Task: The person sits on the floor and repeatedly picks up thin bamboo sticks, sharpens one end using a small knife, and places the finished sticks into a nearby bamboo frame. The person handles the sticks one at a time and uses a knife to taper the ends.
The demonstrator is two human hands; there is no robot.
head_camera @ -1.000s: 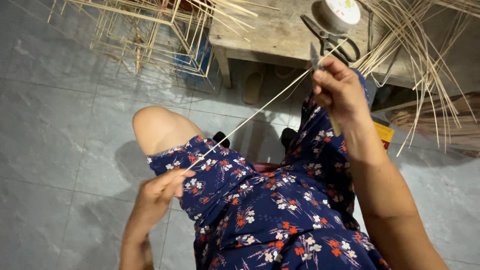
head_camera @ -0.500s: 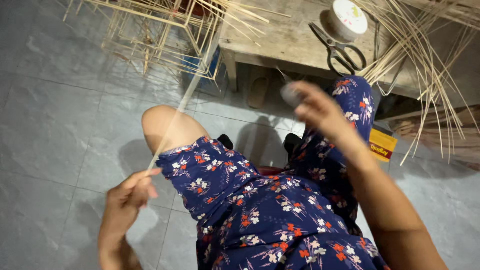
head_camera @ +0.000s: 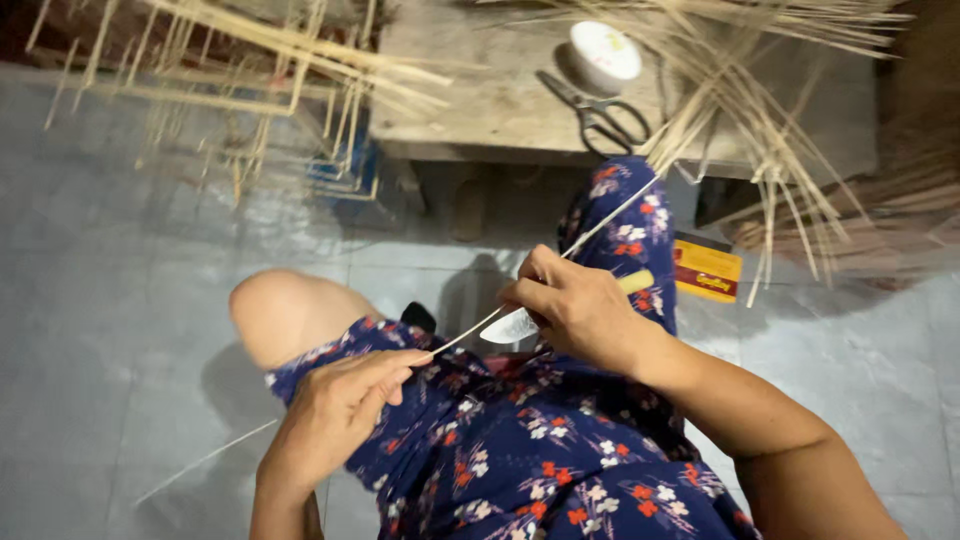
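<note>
Two hands are busy here, and both are on one thin stick.

**Ana:** What is the left hand (head_camera: 335, 415) doing?

**Me:** From my screen, I see it low down, over the lap. Its fingers are curled in, and the thumb and first finger pinch the near end of a thin bamboo strip (head_camera: 590, 228). Nothing else is in that hand.

**Ana:** And the right hand (head_camera: 580, 310)?

**Me:** It is higher up, near the middle. Its fingers are closed tight around a small knife (head_camera: 520, 325). I see the pale blade poke out on the left side of the fist and the yellow handle end poke out on the right. The thumb presses on the strip, so the blade and the strip touch right there.

**Ana:** Where does the strip go?

**Me:** It starts at the left fingers, runs up under the right thumb, and goes on slanting up over the right knee toward the wooden bench (head_camera: 480, 100).

**Ana:** What is on the bench?

**Me:** I see black scissors (head_camera: 605, 115) lying flat, and just behind them a small round white tub (head_camera: 603, 55). Lots of loose strips (head_camera: 760, 130) lie across the right part and hang over the edge.

**Ana:** Anything on the floor?

**Me:** I see grey tiles (head_camera: 120, 280), a red and yellow box (head_camera: 708, 270) beside the right knee, and a stick frame (head_camera: 240, 90) at the top left. The person sits in a blue dress with flowers (head_camera: 540, 460).
</note>
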